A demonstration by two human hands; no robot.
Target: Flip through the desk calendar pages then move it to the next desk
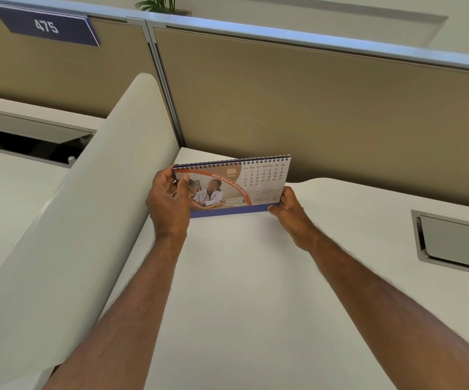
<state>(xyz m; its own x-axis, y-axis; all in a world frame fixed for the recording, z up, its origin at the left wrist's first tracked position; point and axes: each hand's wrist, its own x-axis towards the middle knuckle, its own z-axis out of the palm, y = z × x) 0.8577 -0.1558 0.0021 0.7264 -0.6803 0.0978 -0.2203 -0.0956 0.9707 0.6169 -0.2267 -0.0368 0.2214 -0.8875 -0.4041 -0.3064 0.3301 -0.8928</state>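
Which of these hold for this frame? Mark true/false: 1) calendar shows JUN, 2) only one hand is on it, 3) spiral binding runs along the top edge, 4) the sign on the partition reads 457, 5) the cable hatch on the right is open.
1) The desk calendar shows JUN: true.
2) Only one hand is on it: false. The left hand grips its left end and the right hand its lower right corner.
3) Spiral binding along the top edge: true.
4) The sign reads 457: false. It reads 475.
5) The cable hatch is open: false. Its lid looks shut.
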